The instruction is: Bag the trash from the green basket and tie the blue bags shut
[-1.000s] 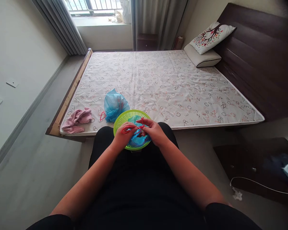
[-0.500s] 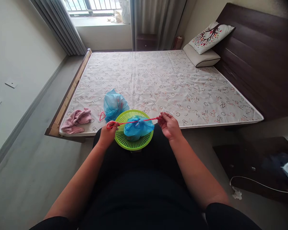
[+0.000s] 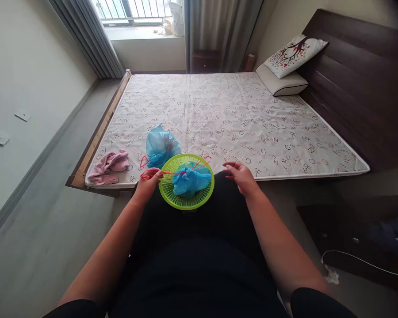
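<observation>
A green plastic basket (image 3: 186, 206) rests on my lap with a blue plastic bag (image 3: 191, 180) gathered inside it; the bag's contents are hidden. My left hand (image 3: 146, 184) pinches one end of the bag's red drawstring (image 3: 170, 173), pulled out past the left rim. The string's other loop lies loose over the far right rim. My right hand (image 3: 242, 176) is off to the right of the basket, fingers apart, holding nothing. Just behind the basket, a second blue bag (image 3: 162, 145) with a red string sits filled on the mattress.
A pink cloth (image 3: 109, 168) lies at the near left corner of the mattress (image 3: 225, 119). Two pillows (image 3: 295, 55) are stacked by the dark headboard (image 3: 354, 84). A dark cabinet (image 3: 348, 229) with a white cable stands at right.
My right hand has let go of the red drawstring and moved slightly right, its fingers opening. That end of the string has fallen back across the basket. My left hand still holds its end.
</observation>
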A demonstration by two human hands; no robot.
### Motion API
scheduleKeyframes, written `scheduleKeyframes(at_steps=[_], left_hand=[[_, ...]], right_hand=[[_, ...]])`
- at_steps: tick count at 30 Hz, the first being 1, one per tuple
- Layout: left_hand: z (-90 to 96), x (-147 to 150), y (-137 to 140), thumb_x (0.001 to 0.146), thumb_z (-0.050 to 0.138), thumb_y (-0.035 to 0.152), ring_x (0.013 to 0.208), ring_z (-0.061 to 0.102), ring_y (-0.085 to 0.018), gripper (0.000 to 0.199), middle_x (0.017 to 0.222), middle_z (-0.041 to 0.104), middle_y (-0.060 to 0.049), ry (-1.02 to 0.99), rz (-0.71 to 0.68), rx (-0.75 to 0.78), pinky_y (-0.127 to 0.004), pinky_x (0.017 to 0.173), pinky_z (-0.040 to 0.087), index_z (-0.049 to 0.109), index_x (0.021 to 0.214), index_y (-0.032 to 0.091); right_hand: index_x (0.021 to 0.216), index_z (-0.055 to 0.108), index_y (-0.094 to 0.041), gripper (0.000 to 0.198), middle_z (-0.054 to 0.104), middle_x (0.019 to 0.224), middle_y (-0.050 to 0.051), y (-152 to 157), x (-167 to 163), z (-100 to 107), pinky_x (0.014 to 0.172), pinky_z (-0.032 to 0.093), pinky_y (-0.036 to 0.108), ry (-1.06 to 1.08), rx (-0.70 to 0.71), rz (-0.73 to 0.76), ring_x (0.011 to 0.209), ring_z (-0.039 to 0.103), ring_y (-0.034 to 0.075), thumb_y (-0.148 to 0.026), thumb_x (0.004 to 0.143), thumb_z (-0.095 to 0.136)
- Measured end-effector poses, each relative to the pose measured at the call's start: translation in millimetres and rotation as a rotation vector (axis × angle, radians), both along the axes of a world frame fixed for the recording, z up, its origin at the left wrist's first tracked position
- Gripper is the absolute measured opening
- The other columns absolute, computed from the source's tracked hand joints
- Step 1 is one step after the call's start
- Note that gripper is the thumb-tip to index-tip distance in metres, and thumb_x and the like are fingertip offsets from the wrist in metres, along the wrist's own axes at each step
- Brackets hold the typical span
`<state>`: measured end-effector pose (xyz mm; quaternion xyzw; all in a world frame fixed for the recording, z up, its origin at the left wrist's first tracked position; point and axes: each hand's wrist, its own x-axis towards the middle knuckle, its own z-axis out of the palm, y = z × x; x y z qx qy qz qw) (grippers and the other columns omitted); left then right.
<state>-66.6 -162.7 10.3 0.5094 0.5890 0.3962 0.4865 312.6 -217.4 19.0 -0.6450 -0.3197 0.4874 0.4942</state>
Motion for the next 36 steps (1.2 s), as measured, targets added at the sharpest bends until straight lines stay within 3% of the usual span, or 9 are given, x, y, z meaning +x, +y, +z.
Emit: scheduleKeyframes(at_steps=[7,12,17,21,24,27,30,33,36], left_hand=[[-5.0,56,-38,0.078,0.088,0.05,0.149,0.054,-0.039,0.086,0.159,0.059,-0.018,0.264,-0.415,0.213,-0.054,0.116,0.053,0.057,0.154,0.023],[-16.1,70,-27,0.092,0.07,0.032,0.105,0.076,-0.032,0.027,0.11,0.079,-0.012,0.419,-0.504,0.167,-0.05,0.102,0.061,0.078,0.115,0.022],[30.1,55,40,0.095,0.065,0.029,0.076,0.075,-0.023,0.009,0.084,0.072,-0.005,0.293,-0.445,-0.099,-0.034,0.064,0.063,0.067,0.097,0.021],[93.5,47,85,0.097,0.071,0.038,0.075,0.076,-0.021,0.023,0.094,0.071,-0.007,0.207,-0.393,-0.189,-0.03,0.058,0.061,0.057,0.097,0.02],[125.6,49,104,0.098,0.07,0.045,0.093,0.079,-0.027,0.03,0.113,0.073,-0.012,0.248,-0.357,-0.076,-0.035,0.068,0.064,0.057,0.108,0.02],[124.2,59,101,0.084,0.087,0.051,0.119,0.074,-0.034,0.07,0.134,0.07,-0.015,0.453,-0.407,0.098,-0.042,0.087,0.065,0.055,0.14,0.025],[94.6,73,82,0.064,0.101,0.043,0.128,0.069,-0.04,0.105,0.134,0.072,-0.016,0.773,-0.666,0.163,-0.047,0.105,0.057,0.054,0.157,0.025],[76.2,74,83,0.079,0.085,0.016,0.1,0.077,-0.034,0.047,0.098,0.079,-0.01,0.878,-0.661,0.14,-0.046,0.096,0.057,0.079,0.125,0.019],[98.6,58,120,0.087,0.066,0.002,0.073,0.07,-0.021,0.021,0.069,0.07,-0.001,0.849,-0.538,0.187,-0.038,0.084,0.058,0.081,0.096,0.014]], right_hand=[[0.122,0.08,-0.022,0.038,0.077,0.132,0.012,-4,-62,-44,0.116,0.052,0.048,-0.283,-0.017,0.266,0.125,0.071,0.03,-0.025,0.086,0.07],[0.111,0.085,-0.022,0.039,0.075,0.138,0.01,-4,-71,-58,0.127,0.043,0.049,-0.345,0.124,0.156,0.138,0.064,0.029,-0.022,0.087,0.054],[0.112,0.084,-0.022,0.045,0.076,0.132,0.01,-4,-64,-76,0.124,0.045,0.05,-0.301,0.186,0.063,0.132,0.067,0.028,-0.023,0.081,0.052],[0.117,0.082,-0.022,0.045,0.075,0.132,0.012,-2,-66,-87,0.124,0.045,0.052,-0.324,0.25,0.058,0.131,0.066,0.03,-0.025,0.081,0.056],[0.117,0.082,-0.023,0.044,0.075,0.131,0.012,0,-66,-91,0.124,0.044,0.053,-0.333,0.27,0.053,0.132,0.066,0.03,-0.027,0.082,0.056],[0.117,0.082,-0.023,0.044,0.075,0.132,0.012,3,-66,-92,0.124,0.044,0.053,-0.342,0.272,0.044,0.134,0.065,0.03,-0.028,0.083,0.055],[0.117,0.081,-0.024,0.043,0.075,0.132,0.011,4,-67,-94,0.124,0.044,0.054,-0.346,0.271,0.03,0.134,0.065,0.03,-0.028,0.083,0.055],[0.116,0.082,-0.024,0.042,0.075,0.132,0.011,3,-68,-94,0.124,0.045,0.052,-0.351,0.287,0.04,0.133,0.065,0.03,-0.026,0.084,0.056],[0.115,0.082,-0.024,0.041,0.075,0.131,0.012,1,-67,-93,0.123,0.045,0.05,-0.354,0.294,0.051,0.134,0.066,0.029,-0.024,0.084,0.056]])
